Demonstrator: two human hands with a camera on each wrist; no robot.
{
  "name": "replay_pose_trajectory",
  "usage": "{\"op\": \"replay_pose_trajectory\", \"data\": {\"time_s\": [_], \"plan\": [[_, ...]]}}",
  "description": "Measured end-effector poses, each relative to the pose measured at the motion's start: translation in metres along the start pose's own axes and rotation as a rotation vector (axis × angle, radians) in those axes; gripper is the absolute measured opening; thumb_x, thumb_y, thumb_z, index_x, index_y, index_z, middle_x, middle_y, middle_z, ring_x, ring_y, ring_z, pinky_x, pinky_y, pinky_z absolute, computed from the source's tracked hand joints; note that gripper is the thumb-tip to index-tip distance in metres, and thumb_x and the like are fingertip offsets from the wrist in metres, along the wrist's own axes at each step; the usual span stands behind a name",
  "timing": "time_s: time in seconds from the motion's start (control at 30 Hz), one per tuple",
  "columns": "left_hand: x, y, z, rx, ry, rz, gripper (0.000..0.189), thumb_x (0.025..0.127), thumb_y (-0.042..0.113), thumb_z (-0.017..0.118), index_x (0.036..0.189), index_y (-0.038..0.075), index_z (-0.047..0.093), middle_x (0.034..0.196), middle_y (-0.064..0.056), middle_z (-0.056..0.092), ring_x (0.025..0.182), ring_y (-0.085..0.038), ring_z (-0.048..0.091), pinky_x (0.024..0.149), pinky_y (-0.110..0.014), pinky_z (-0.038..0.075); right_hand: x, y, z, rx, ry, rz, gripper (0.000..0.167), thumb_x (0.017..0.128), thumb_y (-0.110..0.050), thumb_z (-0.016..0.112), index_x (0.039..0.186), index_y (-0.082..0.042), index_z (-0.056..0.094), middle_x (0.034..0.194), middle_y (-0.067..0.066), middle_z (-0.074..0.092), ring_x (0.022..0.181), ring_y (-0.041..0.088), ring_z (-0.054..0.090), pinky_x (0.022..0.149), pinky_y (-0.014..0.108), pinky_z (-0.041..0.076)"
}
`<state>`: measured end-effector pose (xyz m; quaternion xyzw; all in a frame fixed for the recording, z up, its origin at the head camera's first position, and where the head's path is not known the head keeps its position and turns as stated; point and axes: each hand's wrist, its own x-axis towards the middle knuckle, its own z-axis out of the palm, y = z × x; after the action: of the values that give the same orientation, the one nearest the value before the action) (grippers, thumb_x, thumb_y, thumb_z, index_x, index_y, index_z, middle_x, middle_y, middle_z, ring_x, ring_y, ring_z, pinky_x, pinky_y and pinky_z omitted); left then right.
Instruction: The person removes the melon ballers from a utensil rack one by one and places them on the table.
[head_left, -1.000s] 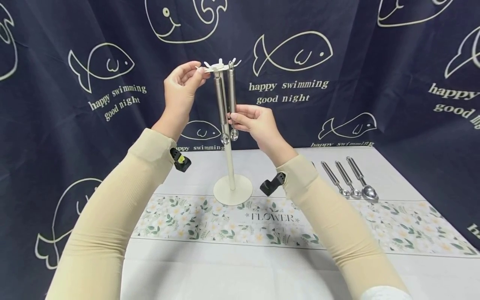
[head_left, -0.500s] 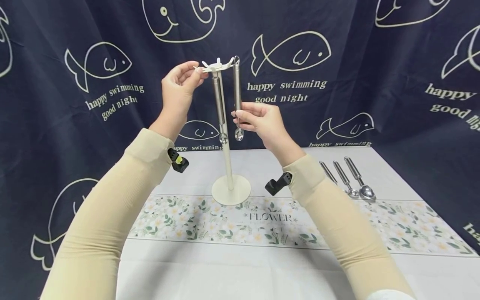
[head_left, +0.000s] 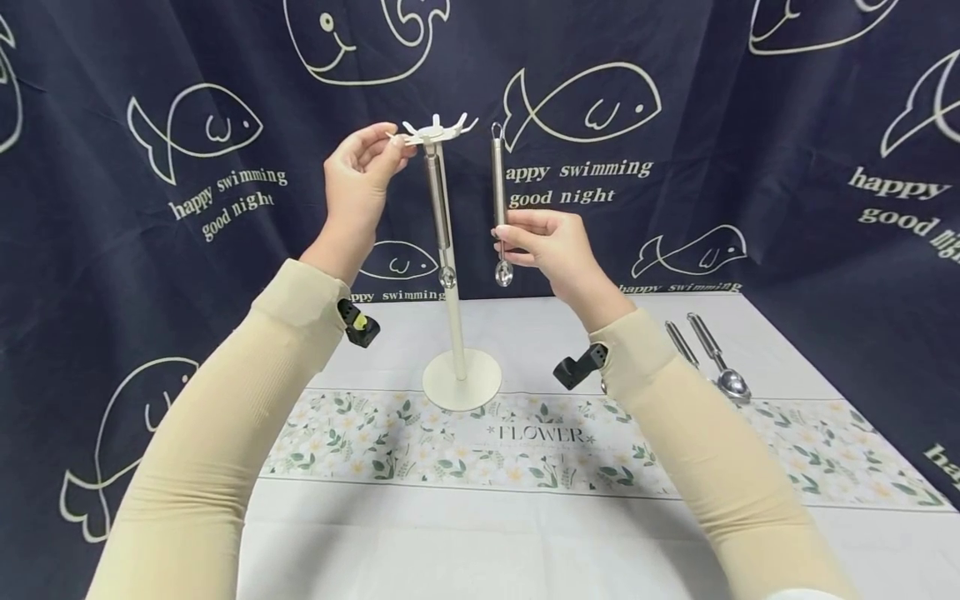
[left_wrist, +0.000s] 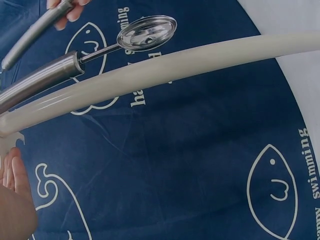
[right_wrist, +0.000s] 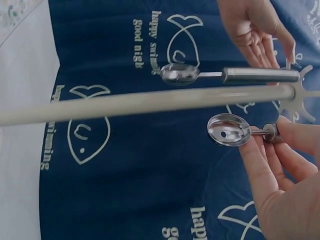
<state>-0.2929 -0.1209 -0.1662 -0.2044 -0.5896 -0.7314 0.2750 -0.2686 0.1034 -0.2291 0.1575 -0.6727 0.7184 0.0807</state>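
Note:
A white rack (head_left: 454,325) with a round base and upturned hooks stands on the table. My left hand (head_left: 358,179) pinches one of its hooks on the left side between thumb and fingers. One steel melon baller (head_left: 437,200) hangs from the rack, bowl down along the pole. To the right of the rack, my right hand (head_left: 555,246) pinches a second melon baller (head_left: 498,179) low on its handle. It is upright, its wire loop on top and apart from the hooks. A small hole shows in its bowl (right_wrist: 229,130) in the right wrist view.
At the right of the table lie a larger steel scoop (head_left: 732,383) and another steel handle (head_left: 681,340), the latter partly hidden by my right sleeve. A floral runner (head_left: 450,450) crosses the white table. A dark blue fish-print curtain (head_left: 585,33) hangs behind.
The right hand has drawn the melon baller rightward, its loop coming off the hook and now clear of the rack. The left hand keeps its pinch on the hook.

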Motion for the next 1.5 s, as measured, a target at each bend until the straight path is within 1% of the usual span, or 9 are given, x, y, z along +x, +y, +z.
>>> {"op": "replay_pose_trajectory", "data": {"time_s": [0.13,0.27,0.53,0.63,0.8,1.0,1.3,1.37,1.5], "plan": [[-0.002,0.002,-0.002,0.005,0.008,-0.01,0.021,0.088,0.003,0.068,0.108,0.0,0.064,0.087,-0.003,0.068,0.083,-0.013,0.07,0.092,-0.026,0.054,0.001,0.006,-0.008,-0.051,0.005,0.03,0.035,0.088,-0.006,0.07,0.121,0.006,0.063,0.092,0.002,0.073,0.079,0.012,0.071,0.081,0.032,0.06],[-0.003,0.003,-0.004,0.008,0.011,-0.014,0.02,0.087,0.003,0.068,0.107,0.002,0.064,0.087,-0.003,0.068,0.084,-0.013,0.07,0.091,-0.025,0.054,0.001,0.015,-0.017,-0.078,0.027,0.071,0.035,0.089,-0.008,0.069,0.121,0.006,0.063,0.092,0.001,0.073,0.079,0.013,0.07,0.082,0.033,0.06],[-0.003,-0.002,-0.001,0.01,0.007,-0.008,0.031,0.088,0.003,0.067,0.117,-0.007,0.059,0.086,-0.001,0.068,0.083,-0.012,0.069,0.091,-0.025,0.055,0.006,0.033,-0.036,-0.124,0.065,0.16,0.038,0.09,-0.011,0.069,0.124,0.004,0.061,0.092,0.0,0.073,0.08,0.012,0.07,0.081,0.03,0.06],[-0.001,-0.002,0.0,0.003,0.012,0.002,0.03,0.089,0.003,0.067,0.116,-0.007,0.06,0.086,-0.002,0.068,0.082,-0.011,0.069,0.091,-0.026,0.055,0.009,0.038,-0.042,-0.147,0.074,0.186,0.038,0.09,-0.012,0.069,0.123,0.004,0.061,0.09,-0.001,0.073,0.079,0.011,0.07,0.08,0.029,0.06],[0.0,-0.001,0.002,-0.017,0.014,-0.009,0.022,0.088,0.002,0.067,0.109,-0.001,0.063,0.086,-0.003,0.068,0.082,-0.011,0.07,0.091,-0.025,0.055,0.012,0.045,-0.052,-0.138,0.062,0.282,0.038,0.091,-0.008,0.066,0.126,0.007,0.057,0.081,-0.004,0.071,0.075,0.009,0.069,0.077,0.026,0.06],[0.0,0.001,0.002,-0.031,0.023,-0.026,0.027,0.088,0.001,0.067,0.113,-0.005,0.061,0.086,-0.004,0.067,0.08,-0.013,0.07,0.092,-0.027,0.055,0.01,0.06,-0.068,-0.145,0.024,0.411,0.038,0.093,-0.006,0.064,0.126,0.007,0.053,0.074,-0.007,0.07,0.069,0.007,0.068,0.074,0.022,0.06],[0.001,0.002,0.0,-0.051,0.032,-0.021,0.029,0.086,0.0,0.068,0.113,-0.006,0.061,0.086,-0.004,0.067,0.08,-0.012,0.07,0.091,-0.027,0.055,0.007,0.079,-0.085,-0.192,-0.01,0.486,0.047,0.094,-0.008,0.062,0.135,0.008,0.046,0.073,-0.01,0.067,0.072,0.007,0.068,0.078,0.022,0.059],[0.0,0.001,0.001,-0.052,0.032,-0.024,0.027,0.087,0.0,0.068,0.113,-0.006,0.062,0.086,-0.004,0.067,0.08,-0.012,0.07,0.09,-0.027,0.055,0.006,0.084,-0.088,-0.193,-0.009,0.501,0.046,0.094,-0.008,0.062,0.134,0.009,0.046,0.074,-0.009,0.067,0.072,0.007,0.067,0.077,0.022,0.059],[-0.002,0.001,0.002,-0.047,0.032,-0.032,0.024,0.087,0.0,0.067,0.11,-0.004,0.063,0.086,-0.004,0.067,0.081,-0.012,0.07,0.091,-0.027,0.055,0.004,0.096,-0.094,-0.18,-0.01,0.519,0.036,0.094,-0.007,0.061,0.126,0.007,0.051,0.072,-0.008,0.067,0.069,0.006,0.066,0.072,0.019,0.059]]}}
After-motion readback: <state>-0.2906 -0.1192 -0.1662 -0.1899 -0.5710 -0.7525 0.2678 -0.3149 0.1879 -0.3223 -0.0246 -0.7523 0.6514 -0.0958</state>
